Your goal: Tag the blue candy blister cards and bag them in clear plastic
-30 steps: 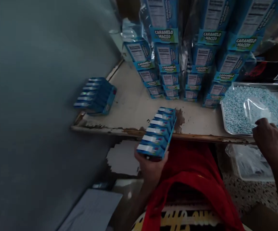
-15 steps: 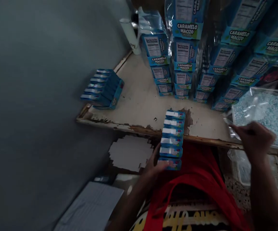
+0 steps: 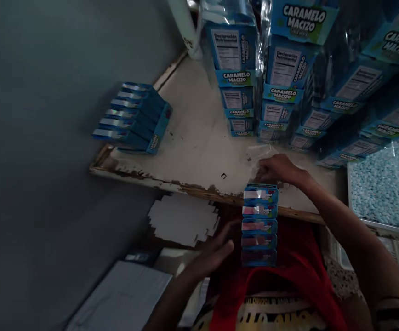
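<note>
A display box of small blue candy packs (image 3: 259, 226) extends out over the front edge of the table, close to my body. My left hand (image 3: 218, 252) is just left of it, fingers apart, with a gap between them and the packs. Past the far end of the packs, my right hand (image 3: 277, 169) is closed on a thin clear plastic bag (image 3: 259, 154), which is partly hidden and hard to see against the pale tabletop. What supports the packs from underneath is hidden.
Another display box (image 3: 137, 120) stands at the table's left corner. Tall stacks of plastic-wrapped "Caramelo Macizo" boxes (image 3: 237, 78) line the back. A metal tray (image 3: 389, 227) of light-blue candies (image 3: 385, 188) is on the right. A worn wooden edge (image 3: 199, 191) borders the table (image 3: 199, 151).
My right hand has swung left from beside the candy tray to the far end of the packs, bringing the clear bag. My left hand has let go of the packs.
</note>
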{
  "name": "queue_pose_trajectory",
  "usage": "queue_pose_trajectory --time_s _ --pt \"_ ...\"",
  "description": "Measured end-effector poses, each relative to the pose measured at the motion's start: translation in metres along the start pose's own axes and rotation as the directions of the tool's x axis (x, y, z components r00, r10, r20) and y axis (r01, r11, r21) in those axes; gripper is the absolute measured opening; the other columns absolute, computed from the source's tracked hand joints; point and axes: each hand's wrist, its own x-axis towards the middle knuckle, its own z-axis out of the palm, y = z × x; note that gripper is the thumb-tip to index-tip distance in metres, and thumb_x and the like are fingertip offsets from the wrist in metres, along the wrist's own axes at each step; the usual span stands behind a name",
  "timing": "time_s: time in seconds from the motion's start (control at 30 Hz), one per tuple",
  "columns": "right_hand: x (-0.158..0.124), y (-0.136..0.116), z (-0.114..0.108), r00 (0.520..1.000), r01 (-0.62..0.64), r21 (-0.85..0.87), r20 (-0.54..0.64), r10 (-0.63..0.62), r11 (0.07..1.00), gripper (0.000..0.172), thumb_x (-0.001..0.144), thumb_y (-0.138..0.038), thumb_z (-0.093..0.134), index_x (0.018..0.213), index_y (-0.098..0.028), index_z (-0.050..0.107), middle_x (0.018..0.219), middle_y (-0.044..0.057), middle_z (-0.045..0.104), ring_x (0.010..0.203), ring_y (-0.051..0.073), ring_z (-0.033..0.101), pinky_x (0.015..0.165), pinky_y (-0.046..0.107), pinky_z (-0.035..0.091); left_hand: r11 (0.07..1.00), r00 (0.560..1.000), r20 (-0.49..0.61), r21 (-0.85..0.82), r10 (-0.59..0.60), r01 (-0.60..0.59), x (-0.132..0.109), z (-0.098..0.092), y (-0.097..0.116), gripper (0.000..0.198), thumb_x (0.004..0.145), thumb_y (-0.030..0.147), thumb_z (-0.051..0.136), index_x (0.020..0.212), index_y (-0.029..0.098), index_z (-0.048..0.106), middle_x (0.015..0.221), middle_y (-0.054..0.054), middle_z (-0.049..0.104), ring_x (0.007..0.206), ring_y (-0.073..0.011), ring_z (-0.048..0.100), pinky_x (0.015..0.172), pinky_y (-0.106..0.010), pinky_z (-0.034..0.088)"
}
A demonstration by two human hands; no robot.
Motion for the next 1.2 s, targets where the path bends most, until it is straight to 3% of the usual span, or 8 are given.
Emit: queue_pose_trajectory --time_s 0.07,0.13,0.23,0.37,0.6,0.73,0.97,1.2 --pt "0.002 0.000 0.004 1.000 -0.002 0.028 0.016 0.001 1.000 0.024 0.083 -0.040 0.085 0.087 -0.022 0.070 0.092 0.001 0.077 0.086 0.019 0.066 0.063 0.029 0.019 0.958 0.976 -0.152 0.263 0.153 -0.109 0.022 -0.022 0.027 0.047 0.090 0.071 0.064 0.106 0.031 0.082 0.116 -0.009 0.080 0.116 -0.0356 0.073 0.104 -0.053 0.057" --pt "0.003 -0.002 0.006 1.000 0.009 0.037 0.023 -0.010 0.999 0.024 0.084 -0.042 0.085 0.089 -0.022 0.071 0.093 0.001 0.078 0.087 0.019 0.067 0.064 0.029 0.020 0.811 0.875 -0.271 0.549 0.401 -0.201 0.057 -0.038 0.058 0.036 0.095 0.057 0.067 0.110 0.028 0.081 0.114 -0.009 0.080 0.108 -0.0307 0.073 0.101 -0.047 0.058" --pt "0.002 -0.007 0.005 0.997 0.078 0.009 0.028 -0.078 0.997 0.019 0.089 -0.039 0.080 0.095 -0.022 0.073 0.098 0.002 0.080 0.089 0.020 0.069 0.065 0.030 0.019 0.405 0.767 0.069 0.817 0.637 -0.410 0.121 -0.049 0.095 0.030 0.095 0.040 0.072 0.120 0.026 0.079 0.131 -0.012 0.076 0.123 -0.0312 0.066 0.111 -0.051 0.050" --pt "-0.006 -0.014 0.002 0.993 0.118 -0.058 0.031 -0.117 0.991 0.017 0.094 -0.037 0.075 0.105 -0.023 0.074 0.098 0.003 0.080 0.089 0.021 0.070 0.065 0.031 0.020 0.080 0.760 0.374 0.871 0.532 -0.485 0.173 -0.048 0.110 0.020 0.098 0.031 0.065 0.106 0.023 0.082 0.116 -0.013 0.079 0.116 -0.0331 0.066 0.109 -0.057 0.046" --pt "-0.013 -0.016 0.008 0.999 0.050 -0.104 0.021 -0.048 0.993 0.024 0.098 -0.038 0.069 0.116 -0.023 0.072 0.097 0.005 0.080 0.084 0.020 0.068 0.063 0.032 0.018 0.185 0.827 0.364 0.861 0.429 -0.474 0.159 -0.060 0.115 0.056 0.087 0.038 0.080 0.141 0.030 0.068 0.148 -0.010 0.066 0.137 -0.0363 0.058 0.123 -0.067 0.027" --pt "-0.011 -0.013 0.011 0.996 0.090 -0.076 0.020 -0.089 0.993 0.018 0.098 -0.034 0.068 0.111 -0.022 0.073 0.095 0.004 0.079 0.083 0.019 0.066 0.063 0.033 0.018 0.158 0.809 0.364 0.864 0.461 -0.479 0.165 -0.057 0.127 0.025 0.096 0.036 0.070 0.116 0.026 0.081 0.131 -0.008 0.076 0.122 -0.0336 0.064 0.114 -0.059 0.036" --pt "-0.011 -0.008 0.009 0.994 0.094 0.006 0.053 -0.094 0.996 0.018 0.099 -0.036 0.071 0.109 -0.021 0.071 0.092 0.003 0.078 0.083 0.019 0.065 0.064 0.031 0.019 -0.074 0.753 0.491 0.855 0.439 -0.514 0.180 -0.048 0.119 0.019 0.098 0.022 0.062 0.091 0.018 0.079 0.097 -0.010 0.076 0.099 -0.0288 0.066 0.083 -0.040 0.048" --pt "-0.046 -0.004 0.002 1.000 0.008 0.065 0.021 -0.009 0.998 0.015 0.105 -0.029 0.063 0.106 -0.021 0.075 0.107 0.004 0.079 0.095 0.020 0.068 0.070 0.028 0.029 0.038 0.796 0.394 0.887 0.459 -0.461 0.165 -0.033 0.105 0.018 0.097 0.020 0.063 0.085 0.017 0.075 0.090 -0.007 0.076 0.090 -0.0227 0.069 0.071 -0.031 0.046"
